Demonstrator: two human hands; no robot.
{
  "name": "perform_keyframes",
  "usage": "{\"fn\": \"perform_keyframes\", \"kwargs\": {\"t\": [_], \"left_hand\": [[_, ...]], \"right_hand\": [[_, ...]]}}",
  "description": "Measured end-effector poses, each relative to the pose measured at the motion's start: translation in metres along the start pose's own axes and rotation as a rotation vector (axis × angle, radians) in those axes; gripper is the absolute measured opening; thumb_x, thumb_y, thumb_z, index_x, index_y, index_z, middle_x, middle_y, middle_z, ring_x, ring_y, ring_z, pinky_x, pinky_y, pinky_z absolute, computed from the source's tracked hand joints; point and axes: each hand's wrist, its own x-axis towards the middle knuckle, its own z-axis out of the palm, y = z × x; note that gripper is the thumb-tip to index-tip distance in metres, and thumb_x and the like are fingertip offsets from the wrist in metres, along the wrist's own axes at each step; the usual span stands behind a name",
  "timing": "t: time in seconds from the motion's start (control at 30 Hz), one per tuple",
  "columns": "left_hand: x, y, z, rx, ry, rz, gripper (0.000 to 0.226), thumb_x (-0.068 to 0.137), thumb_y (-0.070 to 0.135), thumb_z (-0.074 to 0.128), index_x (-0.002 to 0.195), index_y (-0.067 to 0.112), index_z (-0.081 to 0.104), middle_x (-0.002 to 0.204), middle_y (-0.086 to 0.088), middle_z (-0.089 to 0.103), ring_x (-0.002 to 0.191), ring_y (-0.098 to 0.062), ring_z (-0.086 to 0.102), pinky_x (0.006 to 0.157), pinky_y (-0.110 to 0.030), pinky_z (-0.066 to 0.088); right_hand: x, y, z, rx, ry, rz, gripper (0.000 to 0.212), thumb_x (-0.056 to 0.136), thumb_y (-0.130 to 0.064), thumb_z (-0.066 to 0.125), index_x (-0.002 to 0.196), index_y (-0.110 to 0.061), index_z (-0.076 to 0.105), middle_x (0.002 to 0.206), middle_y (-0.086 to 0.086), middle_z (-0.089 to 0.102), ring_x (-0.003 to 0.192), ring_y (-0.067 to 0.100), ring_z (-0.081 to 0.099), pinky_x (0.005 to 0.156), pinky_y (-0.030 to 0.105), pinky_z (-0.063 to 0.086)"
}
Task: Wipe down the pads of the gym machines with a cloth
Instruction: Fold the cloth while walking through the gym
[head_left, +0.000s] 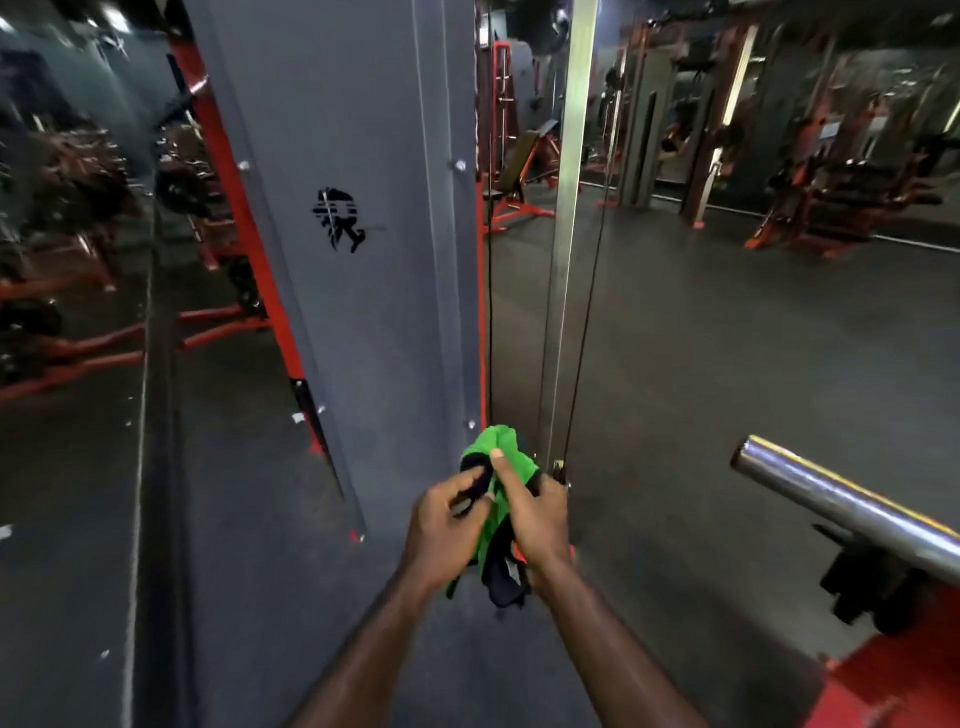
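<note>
Cloth (506, 467) pinched between both hands' fingers (511, 480)

Dim interior, lit unevenly by overhead fixtures visible as bright spots at upper left. Strong glare streak along chrome bar (852, 506) at right; vertical steel post (569, 218) also reflects light. Grey column (353, 208) evenly lit and fairly sharp. Left and right margins soft and smeared; background machines blurred. Wide-angle bending of straight lines toward edges. Left hand (447, 535) fingers motion-blurred
</note>
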Motion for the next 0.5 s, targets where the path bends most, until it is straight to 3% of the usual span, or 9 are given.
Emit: {"fn": "perform_keyframes", "kwargs": {"t": [0.1, 0.13, 0.2, 0.3, 0.37, 0.43, 0.5], "left_hand": [[0.060, 0.003, 0.007, -0.043, -0.036, -0.026, 0.027, 0.081, 0.013, 0.064, 0.076, 0.035, 0.079, 0.081, 0.014, 0.075, 0.070, 0.000, 0.065, 0.061, -0.024, 0.051], [0.075, 0.002, 0.008, -0.058, -0.030, -0.034, 0.022, 0.076, 0.020, 0.062, 0.062, 0.031, 0.076, 0.072, 0.008, 0.072, 0.063, -0.005, 0.060, 0.058, -0.026, 0.045], [0.104, 0.001, 0.017, -0.126, -0.008, -0.053, 0.019, 0.071, 0.021, 0.062, 0.053, 0.018, 0.070, 0.065, -0.012, 0.065, 0.063, -0.014, 0.058, 0.060, -0.031, 0.043], [0.149, 0.003, 0.035, -0.308, 0.059, -0.151, 0.021, 0.079, 0.005, 0.059, 0.060, 0.005, 0.065, 0.070, -0.018, 0.068, 0.070, -0.025, 0.066, 0.066, -0.034, 0.051], [0.193, 0.006, 0.054, -0.369, 0.082, -0.219, 0.025, 0.095, -0.002, 0.048, 0.076, 0.010, 0.058, 0.080, -0.013, 0.074, 0.069, -0.023, 0.071, 0.063, -0.031, 0.054], [0.236, 0.005, 0.075, -0.322, 0.117, -0.174, 0.016, 0.094, 0.004, 0.054, 0.086, 0.018, 0.055, 0.081, -0.007, 0.072, 0.063, -0.013, 0.068, 0.057, -0.027, 0.052], [0.276, 0.004, 0.096, -0.263, 0.121, -0.136, 0.022, 0.085, 0.006, 0.066, 0.101, 0.020, 0.058, 0.091, -0.005, 0.067, 0.068, 0.002, 0.063, 0.063, -0.019, 0.050]], "right_hand": [[0.063, -0.020, 0.012, -0.028, -0.072, -0.004, 0.042, 0.075, -0.053, 0.086, 0.093, -0.016, 0.080, 0.087, 0.004, 0.080, 0.087, 0.023, 0.077, 0.080, 0.041, 0.061], [0.077, -0.027, 0.017, -0.049, -0.076, -0.015, 0.038, 0.076, -0.047, 0.088, 0.092, -0.013, 0.078, 0.085, 0.003, 0.079, 0.082, 0.020, 0.076, 0.078, 0.039, 0.061], [0.106, -0.035, 0.021, -0.077, -0.069, -0.011, 0.031, 0.077, -0.034, 0.089, 0.090, -0.010, 0.075, 0.079, 0.001, 0.076, 0.070, 0.012, 0.069, 0.072, 0.036, 0.059], [0.153, -0.047, 0.015, -0.078, -0.009, 0.047, 0.010, 0.080, -0.017, 0.078, 0.083, -0.007, 0.075, 0.067, -0.005, 0.069, 0.063, 0.008, 0.059, 0.064, 0.029, 0.052], [0.194, -0.066, 0.002, -0.073, 0.041, 0.049, 0.014, 0.081, -0.014, 0.073, 0.067, -0.012, 0.073, 0.057, -0.012, 0.062, 0.056, 0.005, 0.053, 0.056, 0.022, 0.045], [0.228, -0.087, -0.014, -0.094, 0.037, 0.045, 0.015, 0.070, -0.023, 0.069, 0.056, -0.018, 0.066, 0.053, -0.013, 0.055, 0.054, 0.007, 0.049, 0.052, 0.021, 0.041], [0.263, -0.101, -0.033, -0.089, 0.036, 0.048, 0.010, 0.054, -0.030, 0.064, 0.054, -0.019, 0.064, 0.057, -0.010, 0.054, 0.058, 0.010, 0.050, 0.054, 0.023, 0.040]]}}
